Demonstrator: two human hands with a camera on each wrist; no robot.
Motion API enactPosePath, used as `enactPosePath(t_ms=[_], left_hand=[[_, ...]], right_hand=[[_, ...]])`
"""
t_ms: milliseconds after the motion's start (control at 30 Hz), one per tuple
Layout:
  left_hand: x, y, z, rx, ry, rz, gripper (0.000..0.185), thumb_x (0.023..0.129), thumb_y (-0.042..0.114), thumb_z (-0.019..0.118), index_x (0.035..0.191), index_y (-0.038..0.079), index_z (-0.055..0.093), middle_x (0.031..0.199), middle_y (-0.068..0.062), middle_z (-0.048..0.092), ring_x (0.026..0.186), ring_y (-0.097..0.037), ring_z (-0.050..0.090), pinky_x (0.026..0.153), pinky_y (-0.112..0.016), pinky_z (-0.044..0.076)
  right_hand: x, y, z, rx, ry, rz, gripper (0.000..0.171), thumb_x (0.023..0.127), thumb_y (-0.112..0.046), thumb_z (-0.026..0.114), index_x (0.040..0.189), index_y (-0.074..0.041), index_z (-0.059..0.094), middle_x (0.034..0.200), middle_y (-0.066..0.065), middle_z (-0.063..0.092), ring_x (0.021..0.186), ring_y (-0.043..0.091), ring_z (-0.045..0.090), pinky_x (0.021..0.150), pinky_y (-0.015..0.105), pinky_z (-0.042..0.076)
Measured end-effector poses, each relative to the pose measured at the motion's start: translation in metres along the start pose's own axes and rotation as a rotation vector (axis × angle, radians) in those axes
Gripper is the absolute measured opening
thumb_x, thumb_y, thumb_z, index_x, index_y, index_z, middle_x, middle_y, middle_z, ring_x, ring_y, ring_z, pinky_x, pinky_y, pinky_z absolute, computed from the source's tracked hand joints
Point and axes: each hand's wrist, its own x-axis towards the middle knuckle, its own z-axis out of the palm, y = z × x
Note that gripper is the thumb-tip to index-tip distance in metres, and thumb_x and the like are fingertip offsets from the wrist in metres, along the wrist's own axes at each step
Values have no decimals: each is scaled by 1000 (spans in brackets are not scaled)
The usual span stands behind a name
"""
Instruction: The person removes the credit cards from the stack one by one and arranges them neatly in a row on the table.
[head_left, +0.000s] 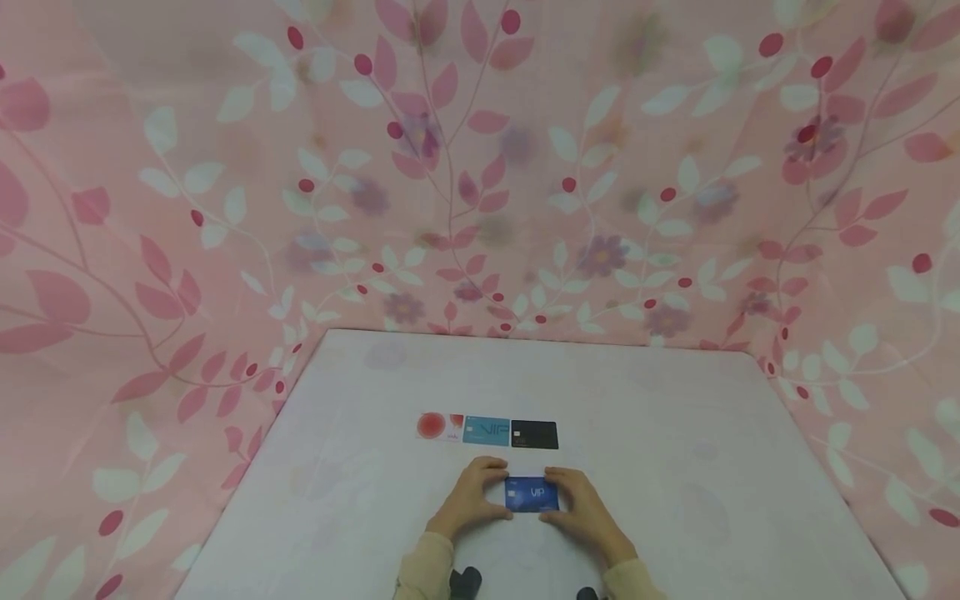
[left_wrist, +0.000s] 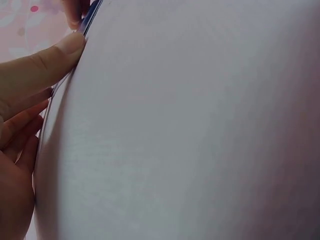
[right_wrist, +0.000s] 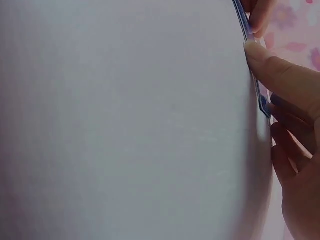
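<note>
Head view: my left hand (head_left: 471,497) and right hand (head_left: 581,504) pinch the blue card (head_left: 532,495) at its ends. It lies flat on the white table (head_left: 675,467).

A smooth plastic blue card (head_left: 532,494) is seen on a matt white table (head_left: 675,467); printed cloth (head_left: 480,167) is hung behind

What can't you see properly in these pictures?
- Head view: small print on the dark blue VIP card, too small; left hand and right hand cover its ends.
- Wrist views: the white table fills the frame; only the card's thin edge shows.
- Head view: red-and-white card, design blurred.
</note>
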Motion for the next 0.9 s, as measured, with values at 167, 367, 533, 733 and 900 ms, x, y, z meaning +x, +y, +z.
enactPosePath(t_ms=[167,367,533,733,900], left_hand=[[1,1,0,-26,8,-1,57,62,26,86,111,3,67,121,-7,58,117,-26,50,103,-41,38],[0,0,3,-29,17,-16,56,63,28,86,110,4,66,122,-6,58,118,-26,49,104,-42,37],[0,-1,5,-34,28,-21,56,63,27,86,110,5,66,121,-5,58,118,-25,49,104,-42,37],[0,-1,6,-43,44,-12,55,63,27,86,110,6,66,120,-5,59,117,-25,49,103,-43,39],[-1,-1,7,-32,56,-5,54,63,25,86,109,6,66,120,-6,59,117,-26,50,102,-45,39]], right_hand=[[8,2,-1,-34,-48,27,50,65,-15,83,107,3,63,118,13,56,113,35,48,99,53,37],[11,0,-4,-39,-56,36,48,61,-17,85,101,-1,63,114,11,56,109,34,48,97,53,39],[13,-2,-4,-43,-70,45,50,60,-18,86,100,-3,60,112,10,55,107,32,48,95,54,39],[16,-7,-5,-57,-73,108,52,58,-16,87,99,-6,57,106,5,54,101,26,46,91,51,41],[17,-10,-5,-61,-100,176,54,58,-16,88,101,-6,57,106,6,53,101,27,47,94,51,41]])
